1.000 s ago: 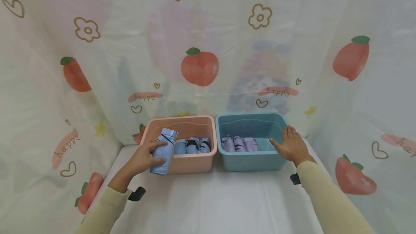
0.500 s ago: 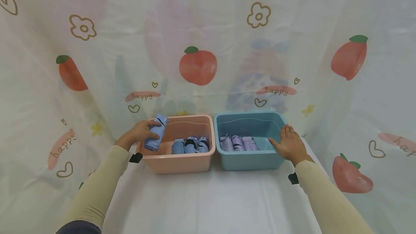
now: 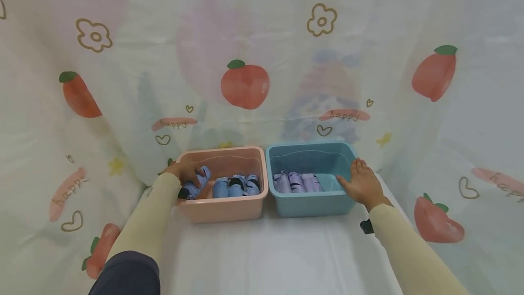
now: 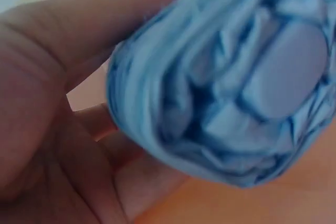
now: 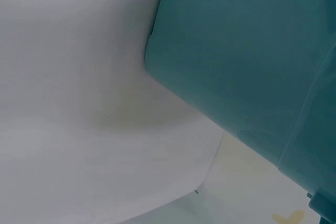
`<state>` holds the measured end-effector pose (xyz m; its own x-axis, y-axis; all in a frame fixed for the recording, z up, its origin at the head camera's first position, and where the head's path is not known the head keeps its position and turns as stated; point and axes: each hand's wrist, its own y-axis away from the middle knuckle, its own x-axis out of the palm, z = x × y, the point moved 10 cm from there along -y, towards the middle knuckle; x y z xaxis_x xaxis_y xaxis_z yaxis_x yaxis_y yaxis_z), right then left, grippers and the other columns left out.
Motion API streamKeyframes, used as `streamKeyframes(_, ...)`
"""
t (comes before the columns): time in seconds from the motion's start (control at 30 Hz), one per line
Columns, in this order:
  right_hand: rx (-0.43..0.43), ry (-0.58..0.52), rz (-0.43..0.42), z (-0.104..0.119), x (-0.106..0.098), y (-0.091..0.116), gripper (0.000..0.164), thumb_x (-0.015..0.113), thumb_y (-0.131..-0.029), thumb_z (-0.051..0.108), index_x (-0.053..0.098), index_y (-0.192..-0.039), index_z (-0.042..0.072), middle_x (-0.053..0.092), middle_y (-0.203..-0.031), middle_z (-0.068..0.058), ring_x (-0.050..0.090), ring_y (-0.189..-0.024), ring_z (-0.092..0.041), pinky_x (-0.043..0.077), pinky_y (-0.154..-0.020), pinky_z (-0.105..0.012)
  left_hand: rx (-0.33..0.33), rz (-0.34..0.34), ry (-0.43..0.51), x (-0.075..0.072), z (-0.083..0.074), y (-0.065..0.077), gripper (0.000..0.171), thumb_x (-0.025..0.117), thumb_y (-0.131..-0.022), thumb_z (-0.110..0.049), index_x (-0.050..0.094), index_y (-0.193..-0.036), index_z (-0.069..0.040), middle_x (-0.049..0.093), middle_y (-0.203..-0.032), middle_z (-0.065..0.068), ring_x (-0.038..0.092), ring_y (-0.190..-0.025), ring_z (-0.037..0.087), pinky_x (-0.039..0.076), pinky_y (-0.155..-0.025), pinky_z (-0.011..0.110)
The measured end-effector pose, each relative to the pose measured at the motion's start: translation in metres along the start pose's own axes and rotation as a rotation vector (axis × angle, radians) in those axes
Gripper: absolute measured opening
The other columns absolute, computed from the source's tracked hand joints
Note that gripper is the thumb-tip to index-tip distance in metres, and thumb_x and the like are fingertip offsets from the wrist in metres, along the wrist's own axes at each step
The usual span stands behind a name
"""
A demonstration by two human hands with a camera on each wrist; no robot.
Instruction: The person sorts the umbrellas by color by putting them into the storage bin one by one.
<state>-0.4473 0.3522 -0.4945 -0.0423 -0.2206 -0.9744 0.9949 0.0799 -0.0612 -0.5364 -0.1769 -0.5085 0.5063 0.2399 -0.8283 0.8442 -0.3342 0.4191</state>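
My left hand (image 3: 187,171) holds a rolled, blue folded umbrella (image 3: 201,184) inside the left end of the pink bin (image 3: 225,211). Close up in the left wrist view, thumb and fingers curl round the umbrella's gathered fabric (image 4: 142,87), and a smooth pale-blue knob (image 4: 289,72) shows at its end. To the right of it in the bin lie several more blue umbrellas (image 3: 236,186). My right hand (image 3: 362,183), fingers straight, rests at the right rim of the teal bin (image 3: 313,205). That bin contains several lilac umbrellas (image 3: 296,183) at its left side.
Both bins stand side by side on a white-covered table (image 3: 270,254), against a fruit-printed curtain (image 3: 245,35) that also hangs at both sides. The right wrist view shows the teal bin's outer wall (image 5: 231,51) and the white cover beside it.
My left hand has carried the blue umbrella from in front of the pink bin, up over its left rim and down inside. The right hand stays at the teal bin's rim.
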Motion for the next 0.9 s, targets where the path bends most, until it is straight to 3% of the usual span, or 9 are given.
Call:
streamKeyframes(0.1, -0.01, 0.01, -0.005, 0.003, -0.002, -0.003, 0.096, 0.037, -0.099, 0.057, 0.008, -0.143, -0.023, 0.004, -0.151, -0.04, 0.003, -0.14, -0.052, 0.005, -0.112, -0.059, -0.014, 0.038, -0.018, 0.004, 0.004, -0.005, 0.052, 0.081, -0.08, -0.021, 0.065, -0.127, -0.006, 0.048, -0.14, 0.02, 0.054, -0.102, 0.022, 0.05, -0.071, 0.031)
streamKeyframes(0.2, -0.019, 0.025, -0.013, 0.003, -0.002, -0.006, 0.096, 0.034, -0.099, 0.059, 0.008, -0.144, -0.022, 0.004, -0.151, -0.04, 0.003, -0.14, -0.052, 0.005, -0.112, -0.059, -0.05, 0.062, 0.033, 0.008, 0.011, -0.013, 0.055, 0.081, -0.081, -0.023, 0.063, -0.13, -0.005, 0.05, -0.138, 0.019, 0.055, -0.092, 0.019, 0.048, -0.068, 0.029)
streamKeyframes(0.27, -0.018, 0.026, -0.011, 0.002, -0.001, -0.008, 0.098, 0.032, -0.098, 0.061, 0.007, -0.144, -0.022, 0.003, -0.152, -0.04, 0.003, -0.141, -0.051, 0.005, -0.112, -0.059, -0.058, 0.046, 0.051, 0.011, 0.017, -0.019, 0.055, 0.082, -0.079, -0.024, 0.064, -0.127, -0.005, 0.054, -0.133, 0.018, 0.054, -0.087, 0.018, 0.046, -0.066, 0.029)
streamKeyframes(0.33, -0.017, 0.022, -0.011, 0.001, -0.001, -0.008, 0.098, 0.032, -0.098, 0.062, 0.007, -0.145, -0.021, 0.003, -0.152, -0.039, 0.002, -0.141, -0.051, 0.005, -0.113, -0.058, -0.05, 0.024, 0.01, 0.014, 0.019, -0.023, 0.053, 0.083, -0.078, -0.026, 0.067, -0.125, -0.007, 0.058, -0.128, 0.015, 0.055, -0.088, 0.018, 0.047, -0.069, 0.029)
streamKeyframes(0.5, -0.014, 0.024, -0.023, -0.003, -0.001, -0.005, 0.094, 0.039, -0.099, 0.055, 0.009, -0.145, -0.021, 0.005, -0.152, -0.039, 0.004, -0.141, -0.051, 0.006, -0.112, -0.059, -0.024, 0.025, -0.082, 0.026, 0.021, -0.035, 0.055, 0.085, -0.074, -0.033, 0.068, -0.122, -0.011, 0.058, -0.131, 0.009, 0.048, -0.116, 0.02, 0.043, -0.093, 0.033)
streamKeyframes(0.67, -0.018, 0.009, -0.017, -0.003, 0.003, -0.002, 0.097, 0.036, -0.098, 0.06, 0.01, -0.144, -0.022, 0.005, -0.152, -0.039, 0.005, -0.141, -0.052, 0.007, -0.112, -0.059, -0.124, 0.055, 0.003, 0.041, 0.038, -0.041, 0.07, 0.091, -0.063, -0.036, 0.067, -0.126, -0.015, 0.058, -0.134, 0.002, 0.043, -0.128, 0.02, 0.038, -0.102, 0.038)
streamKeyframes(0.83, -0.02, 0.025, -0.019, -0.001, 0.005, 0.001, 0.099, 0.033, -0.098, 0.062, 0.011, -0.144, -0.022, 0.006, -0.151, -0.04, 0.006, -0.14, -0.052, 0.007, -0.112, -0.058, -0.175, 0.004, 0.206, 0.048, 0.048, -0.041, 0.072, 0.093, -0.059, -0.016, 0.066, -0.125, -0.008, 0.06, -0.131, 0.004, 0.043, -0.13, 0.025, 0.041, -0.101, 0.04)
streamKeyframes(0.9, -0.017, 0.026, -0.022, -0.001, 0.004, 0.001, 0.1, 0.031, -0.097, 0.064, 0.011, -0.144, -0.022, 0.006, -0.152, -0.039, 0.006, -0.141, -0.051, 0.007, -0.113, -0.058, -0.175, -0.01, 0.215, 0.049, 0.051, -0.042, 0.071, 0.092, -0.06, -0.012, 0.066, -0.126, -0.01, 0.059, -0.132, 0.002, 0.043, -0.129, 0.024, 0.042, -0.1, 0.039)
